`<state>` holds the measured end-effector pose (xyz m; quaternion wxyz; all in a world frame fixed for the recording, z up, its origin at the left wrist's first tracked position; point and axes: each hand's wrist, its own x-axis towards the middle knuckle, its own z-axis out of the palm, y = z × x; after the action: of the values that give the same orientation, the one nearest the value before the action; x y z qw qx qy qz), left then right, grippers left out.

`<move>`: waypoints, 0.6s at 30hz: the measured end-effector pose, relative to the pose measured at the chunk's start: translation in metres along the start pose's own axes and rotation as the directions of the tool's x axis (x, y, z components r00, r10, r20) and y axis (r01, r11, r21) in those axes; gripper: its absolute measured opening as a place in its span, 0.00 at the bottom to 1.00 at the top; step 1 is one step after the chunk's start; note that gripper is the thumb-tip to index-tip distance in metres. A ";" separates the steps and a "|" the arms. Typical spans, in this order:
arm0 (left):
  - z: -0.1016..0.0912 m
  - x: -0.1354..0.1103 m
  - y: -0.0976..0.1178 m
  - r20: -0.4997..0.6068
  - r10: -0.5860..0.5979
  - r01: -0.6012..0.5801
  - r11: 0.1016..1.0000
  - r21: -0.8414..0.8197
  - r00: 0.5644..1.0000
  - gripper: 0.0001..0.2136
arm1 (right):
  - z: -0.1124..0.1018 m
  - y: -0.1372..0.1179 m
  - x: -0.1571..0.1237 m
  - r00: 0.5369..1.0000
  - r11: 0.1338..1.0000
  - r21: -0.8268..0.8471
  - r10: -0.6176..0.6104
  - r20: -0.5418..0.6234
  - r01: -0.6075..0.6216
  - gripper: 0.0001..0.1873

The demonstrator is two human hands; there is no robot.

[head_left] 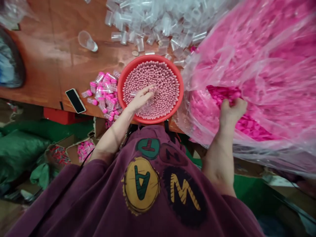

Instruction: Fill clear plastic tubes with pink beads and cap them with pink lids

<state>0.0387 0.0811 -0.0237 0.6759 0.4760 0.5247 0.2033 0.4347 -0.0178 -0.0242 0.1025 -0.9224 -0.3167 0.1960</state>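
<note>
A red basin (120, 86) full of small pink balls sits at the table's near edge. My left hand (141, 98) reaches into it, fingers curled around a clear plastic tube lying on the balls. My right hand (231, 111) is inside a large clear plastic bag (266, 65) of pink caps, its fingers closed over a bunch of them. A pile of filled tubes with pink caps (105, 92) lies just left of the basin.
Heaps of empty clear tubes (158, 23) cover the far side of the wooden table (49, 62). A black phone (75, 100) lies at the table's near edge. A cardboard box (84, 149) with more capped tubes and green sacks (22, 148) sit on the floor at left.
</note>
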 end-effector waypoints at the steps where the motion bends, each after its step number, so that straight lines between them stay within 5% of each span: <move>1: 0.002 -0.009 0.005 0.031 -0.036 0.039 0.996 -0.078 0.999 0.23 | 0.007 -0.006 -0.008 0.999 0.980 0.198 0.000 -0.034 0.006 0.08; 2: 0.004 -0.017 0.010 0.061 -0.065 0.074 0.986 -0.148 0.996 0.23 | 0.017 -0.016 -0.019 0.999 0.903 0.429 -0.004 -0.045 0.023 0.06; 4: 0.008 -0.029 0.021 0.126 -0.109 0.140 0.953 -0.270 0.986 0.21 | 0.039 -0.048 -0.047 0.994 0.541 0.840 -0.107 0.013 0.048 0.13; 7: 0.011 -0.039 0.034 0.192 -0.106 0.165 0.933 -0.321 0.976 0.17 | 0.063 -0.110 -0.098 0.919 0.414 0.906 -0.386 0.080 0.095 0.21; 11: 0.013 -0.049 0.043 0.197 -0.051 0.123 0.920 -0.371 0.979 0.13 | 0.061 -0.164 -0.148 0.805 0.445 0.836 -0.593 0.007 0.321 0.20; 14: 0.012 -0.056 0.044 0.170 -0.025 0.094 0.907 -0.410 0.985 0.15 | 0.049 -0.169 -0.159 0.778 0.482 0.792 -0.628 0.012 0.376 0.21; 18: 0.007 -0.064 0.040 0.252 -0.017 0.138 0.870 -0.474 0.968 0.17 | 0.035 -0.162 -0.150 0.753 0.495 0.815 -0.647 0.115 0.301 0.20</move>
<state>0.0309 0.0469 0.0437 0.8398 0.2897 0.3899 0.2425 0.2228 0.0169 0.0396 0.4587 -0.6009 -0.4662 0.4595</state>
